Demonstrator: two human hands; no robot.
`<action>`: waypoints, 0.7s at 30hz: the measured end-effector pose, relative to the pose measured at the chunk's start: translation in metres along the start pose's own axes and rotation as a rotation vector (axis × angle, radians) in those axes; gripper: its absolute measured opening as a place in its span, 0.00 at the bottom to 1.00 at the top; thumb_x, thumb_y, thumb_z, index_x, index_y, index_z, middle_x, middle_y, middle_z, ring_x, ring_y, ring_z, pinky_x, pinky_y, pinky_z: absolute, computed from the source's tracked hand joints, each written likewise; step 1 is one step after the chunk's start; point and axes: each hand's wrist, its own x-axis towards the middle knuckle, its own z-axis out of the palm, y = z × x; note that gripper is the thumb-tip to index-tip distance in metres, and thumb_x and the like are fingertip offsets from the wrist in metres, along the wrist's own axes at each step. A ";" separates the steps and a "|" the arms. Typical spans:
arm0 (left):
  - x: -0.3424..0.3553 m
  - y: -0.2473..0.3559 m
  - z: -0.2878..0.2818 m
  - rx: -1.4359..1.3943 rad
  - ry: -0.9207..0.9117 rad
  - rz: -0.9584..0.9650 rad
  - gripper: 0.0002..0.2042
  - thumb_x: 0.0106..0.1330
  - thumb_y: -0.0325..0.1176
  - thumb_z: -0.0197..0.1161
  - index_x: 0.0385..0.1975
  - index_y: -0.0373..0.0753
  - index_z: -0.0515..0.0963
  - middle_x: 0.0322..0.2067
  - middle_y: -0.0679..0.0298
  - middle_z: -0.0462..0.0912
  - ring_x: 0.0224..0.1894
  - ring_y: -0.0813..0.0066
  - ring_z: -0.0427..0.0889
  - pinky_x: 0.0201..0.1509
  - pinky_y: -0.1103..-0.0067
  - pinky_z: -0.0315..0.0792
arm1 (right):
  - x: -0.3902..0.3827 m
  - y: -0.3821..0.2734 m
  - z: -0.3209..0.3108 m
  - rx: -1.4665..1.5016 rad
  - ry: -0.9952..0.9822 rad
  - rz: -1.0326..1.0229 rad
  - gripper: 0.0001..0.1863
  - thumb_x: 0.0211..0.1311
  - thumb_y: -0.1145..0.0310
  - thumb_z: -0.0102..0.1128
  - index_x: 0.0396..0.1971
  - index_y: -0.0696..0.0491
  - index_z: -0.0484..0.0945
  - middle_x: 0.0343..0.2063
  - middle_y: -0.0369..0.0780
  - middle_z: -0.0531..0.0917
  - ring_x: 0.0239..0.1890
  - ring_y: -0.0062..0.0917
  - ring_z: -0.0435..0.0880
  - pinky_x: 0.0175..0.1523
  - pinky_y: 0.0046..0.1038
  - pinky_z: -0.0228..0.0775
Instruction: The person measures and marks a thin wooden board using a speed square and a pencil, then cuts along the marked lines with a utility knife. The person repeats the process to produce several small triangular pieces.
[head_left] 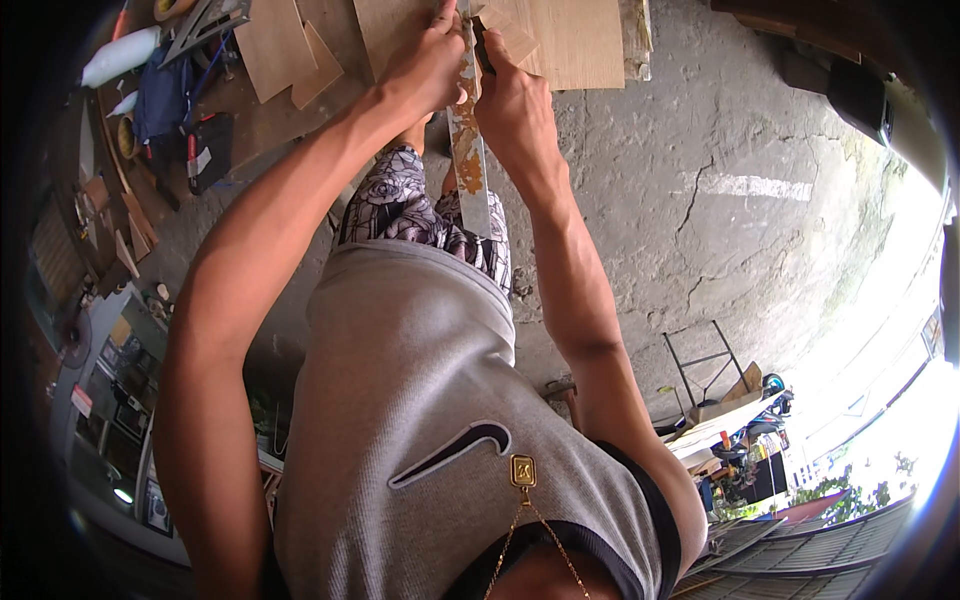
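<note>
A long metal straightedge [470,165] with worn, rust-coloured patches lies across a thin plywood sheet [575,45], its near end jutting out over my legs. My left hand [430,65] grips the straightedge from its left side, index finger stretched along it and thumb by its edge. Along the right side, my right hand [518,110] is closed round a slim dark-handled tool [483,48], index finger laid on top. The tool's tip is too small to make out. A small loose wood piece [512,35] lies beside the tool on the sheet.
Offcuts of thin wood [275,55] lie on the bench to the left, near a white bottle [120,57], a metal square [205,25], a blue cloth [162,100] and a black case [210,155]. Cracked concrete floor [640,200] spreads right. A metal frame [698,365] stands behind on the right.
</note>
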 end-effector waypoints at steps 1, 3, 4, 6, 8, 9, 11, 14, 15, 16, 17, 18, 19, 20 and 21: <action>0.003 -0.002 -0.001 -0.140 -0.056 0.019 0.20 0.74 0.36 0.46 0.64 0.44 0.61 0.30 0.64 0.77 0.25 0.75 0.77 0.26 0.76 0.76 | 0.000 0.000 0.001 0.015 -0.002 0.022 0.30 0.55 0.73 0.60 0.59 0.61 0.66 0.27 0.58 0.81 0.34 0.53 0.82 0.39 0.47 0.74; 0.007 -0.006 -0.001 -0.419 -0.168 0.056 0.18 0.77 0.32 0.37 0.64 0.48 0.61 0.28 0.68 0.77 0.20 0.81 0.76 0.18 0.81 0.73 | 0.001 -0.004 0.000 0.045 -0.006 0.064 0.22 0.60 0.77 0.48 0.57 0.57 0.70 0.33 0.60 0.80 0.38 0.56 0.80 0.42 0.50 0.71; 0.006 -0.009 -0.001 -0.129 -0.057 0.163 0.19 0.75 0.32 0.40 0.64 0.45 0.60 0.31 0.66 0.77 0.23 0.78 0.77 0.22 0.80 0.74 | 0.003 -0.006 -0.001 0.031 -0.015 0.064 0.22 0.60 0.77 0.48 0.57 0.58 0.70 0.32 0.61 0.80 0.37 0.56 0.80 0.42 0.50 0.71; 0.004 -0.014 -0.001 0.454 0.164 0.363 0.22 0.72 0.32 0.46 0.65 0.40 0.59 0.38 0.61 0.78 0.31 0.72 0.78 0.29 0.76 0.76 | 0.006 -0.009 -0.003 0.004 -0.034 0.067 0.23 0.60 0.78 0.47 0.57 0.58 0.69 0.31 0.61 0.79 0.36 0.57 0.80 0.41 0.50 0.71; 0.003 -0.018 -0.001 1.042 0.383 0.548 0.26 0.69 0.33 0.52 0.65 0.34 0.57 0.44 0.57 0.79 0.39 0.65 0.80 0.36 0.73 0.78 | 0.003 -0.010 -0.002 0.005 -0.070 0.102 0.23 0.59 0.78 0.48 0.57 0.58 0.70 0.30 0.61 0.80 0.35 0.56 0.80 0.40 0.51 0.71; 0.003 -0.017 -0.001 1.336 0.493 0.640 0.29 0.67 0.33 0.55 0.66 0.32 0.57 0.47 0.54 0.79 0.42 0.62 0.80 0.39 0.72 0.80 | 0.001 -0.011 -0.003 0.004 -0.085 0.119 0.23 0.59 0.78 0.48 0.56 0.57 0.70 0.30 0.60 0.80 0.34 0.56 0.81 0.40 0.51 0.71; -0.014 0.011 0.015 1.455 0.499 0.530 0.35 0.60 0.32 0.62 0.65 0.27 0.55 0.55 0.48 0.72 0.51 0.57 0.76 0.47 0.70 0.78 | -0.022 -0.009 -0.001 -0.077 -0.124 0.129 0.29 0.57 0.76 0.53 0.61 0.58 0.64 0.26 0.57 0.81 0.31 0.55 0.82 0.37 0.49 0.74; -0.025 0.023 0.017 1.411 0.404 0.373 0.42 0.52 0.30 0.68 0.66 0.25 0.53 0.62 0.41 0.64 0.54 0.52 0.76 0.51 0.68 0.78 | -0.067 -0.011 -0.005 -0.154 -0.203 0.170 0.32 0.56 0.77 0.54 0.63 0.57 0.61 0.24 0.55 0.81 0.28 0.54 0.82 0.35 0.48 0.75; -0.026 0.025 0.016 1.360 0.355 0.327 0.43 0.50 0.29 0.70 0.66 0.25 0.53 0.64 0.39 0.61 0.54 0.50 0.77 0.51 0.67 0.79 | -0.078 -0.010 -0.007 -0.172 -0.228 0.188 0.32 0.56 0.77 0.52 0.63 0.57 0.61 0.24 0.55 0.80 0.28 0.54 0.82 0.34 0.48 0.74; -0.028 0.034 0.018 1.336 0.299 0.279 0.45 0.47 0.29 0.72 0.65 0.24 0.55 0.66 0.40 0.56 0.57 0.51 0.74 0.54 0.68 0.77 | -0.084 -0.005 -0.012 -0.148 -0.272 0.197 0.32 0.55 0.78 0.52 0.64 0.57 0.61 0.24 0.55 0.80 0.27 0.54 0.82 0.34 0.48 0.74; -0.032 0.043 0.018 1.311 0.244 0.230 0.46 0.44 0.29 0.75 0.64 0.23 0.56 0.68 0.41 0.52 0.60 0.51 0.71 0.58 0.68 0.75 | -0.088 0.002 -0.018 -0.124 -0.317 0.205 0.32 0.55 0.78 0.51 0.64 0.57 0.61 0.24 0.55 0.80 0.27 0.54 0.81 0.33 0.49 0.74; -0.033 0.051 0.019 1.287 0.187 0.186 0.47 0.41 0.29 0.77 0.63 0.21 0.57 0.70 0.42 0.47 0.63 0.51 0.69 0.61 0.69 0.73 | -0.088 0.003 -0.022 -0.100 -0.356 0.216 0.33 0.55 0.79 0.51 0.64 0.56 0.61 0.24 0.56 0.80 0.27 0.54 0.81 0.33 0.49 0.73; -0.032 0.050 0.018 1.303 0.204 0.222 0.47 0.41 0.29 0.77 0.63 0.21 0.57 0.70 0.42 0.47 0.63 0.50 0.69 0.61 0.69 0.73 | -0.082 0.001 -0.021 -0.072 -0.272 0.209 0.31 0.56 0.79 0.50 0.63 0.55 0.63 0.25 0.57 0.80 0.28 0.53 0.81 0.35 0.48 0.73; -0.030 0.046 0.015 1.318 0.224 0.258 0.47 0.40 0.29 0.77 0.63 0.22 0.57 0.70 0.42 0.47 0.63 0.50 0.69 0.61 0.69 0.73 | -0.070 -0.001 -0.019 -0.044 -0.189 0.202 0.30 0.57 0.80 0.50 0.63 0.54 0.64 0.27 0.58 0.80 0.30 0.53 0.82 0.36 0.48 0.72; -0.030 0.043 0.015 1.328 0.239 0.289 0.47 0.40 0.29 0.77 0.63 0.22 0.57 0.70 0.42 0.47 0.63 0.49 0.69 0.61 0.69 0.73 | -0.058 -0.005 -0.017 -0.016 -0.112 0.198 0.29 0.58 0.80 0.50 0.62 0.53 0.66 0.28 0.59 0.80 0.31 0.53 0.82 0.38 0.48 0.71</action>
